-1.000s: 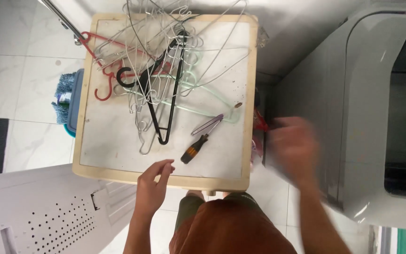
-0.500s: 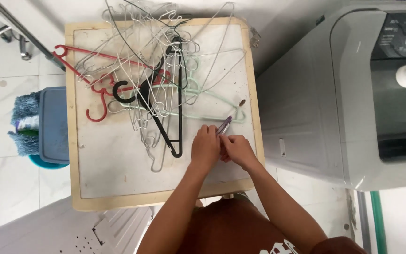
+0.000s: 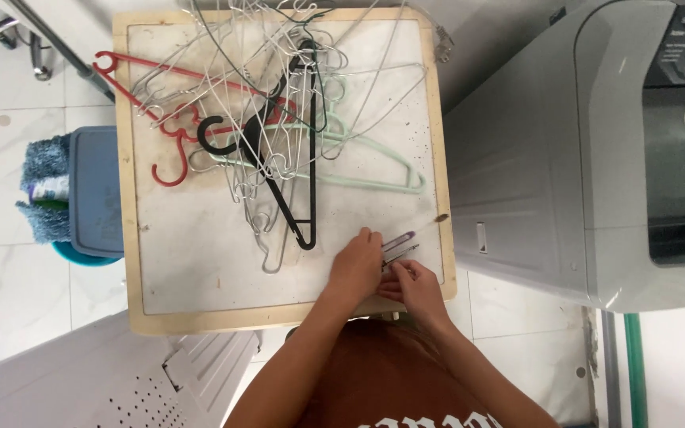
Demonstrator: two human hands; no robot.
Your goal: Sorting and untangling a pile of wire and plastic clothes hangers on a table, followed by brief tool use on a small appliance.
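From the head camera, a small white table (image 3: 200, 261) with a pale wooden rim stood under the person, and everything else lay around it. Near the table's front right corner the left hand (image 3: 356, 269) and the right hand (image 3: 415, 287) were pressed close together, fingers curled over a thin tool (image 3: 398, 242) with a purple-tipped prong and a darker one poking out beyond the knuckles toward the right rim. Both hands seemed to pinch it, but the part inside the fingers was hidden, so what kind of tool it was could not be made out.

At the table's far half lay a tangled heap of wire hangers (image 3: 279, 95), with a black hanger (image 3: 299, 158), a red hanger (image 3: 148, 83) and a mint-green hanger (image 3: 358, 170) woven through it; their hooks overlapped too thickly to count.

Right of the table stood a grey washing machine (image 3: 596, 158), cut off by the frame. Left of the table sat a blue-grey bin (image 3: 93, 190) with a blue cloth (image 3: 41, 162) beside it, half hidden.
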